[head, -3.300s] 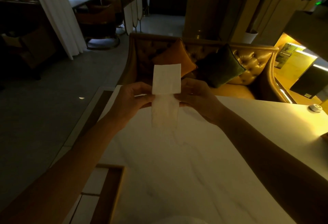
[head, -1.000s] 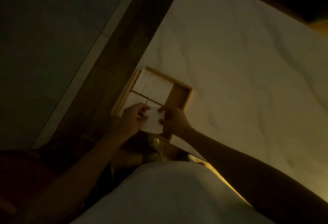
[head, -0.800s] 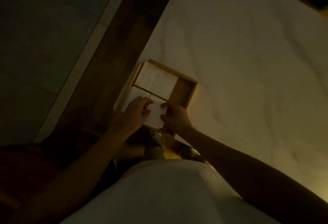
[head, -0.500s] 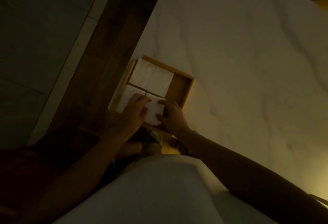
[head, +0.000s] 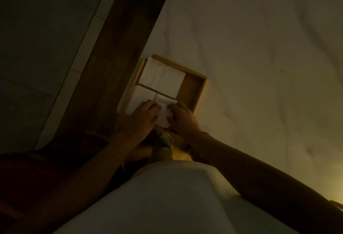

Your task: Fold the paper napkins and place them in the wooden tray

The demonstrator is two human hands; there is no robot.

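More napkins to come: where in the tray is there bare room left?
Free: the bare strip along the wooden tray right wall, beside the far napkin. Crowded: the left side, and the near part where left hand and right hand press the napkin.

The left hand [head: 138, 117] and right hand [head: 182, 117] cover the near part of the folded napkin [head: 164, 108] beneath them, so its near edge barely shows. The wooden tray [head: 201, 90] has its near rim hidden behind both hands. Below the hands, small objects in the dim gap are too dark to identify. The white marble table [head: 259, 66] runs past the frame's top and right edges.
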